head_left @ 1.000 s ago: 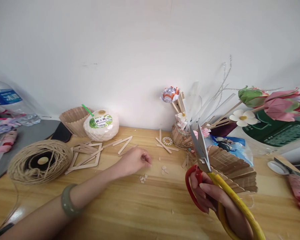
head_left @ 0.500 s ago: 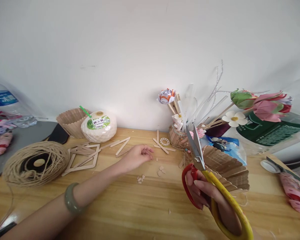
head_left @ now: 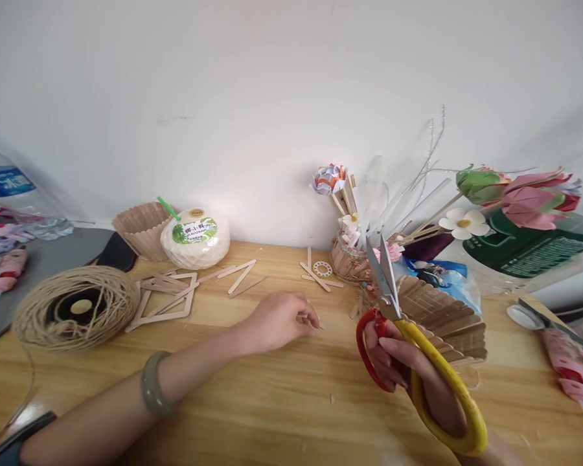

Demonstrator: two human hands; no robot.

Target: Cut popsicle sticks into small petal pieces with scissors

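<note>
Twine ball (head_left: 75, 309), far left of table (head_left: 252, 401). Flat wooden sticks (head_left: 168, 294) beside it. Left hand (head_left: 279, 318): palm down mid-table, grip curled over small wood bits; pinch cannot be told. Right hand (head_left: 408, 378): grip closed round scissors (head_left: 408, 349), blades together, pointing up, before stick basket (head_left: 447, 320).

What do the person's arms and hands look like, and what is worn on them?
Both forearms are bare; no sleeves or gloves show. The left hand has a thick, smooth, grey-green bangle around its wrist. The right hand shows no ring or bracelet in this view. Whether the nails are painted cannot be told.
</note>
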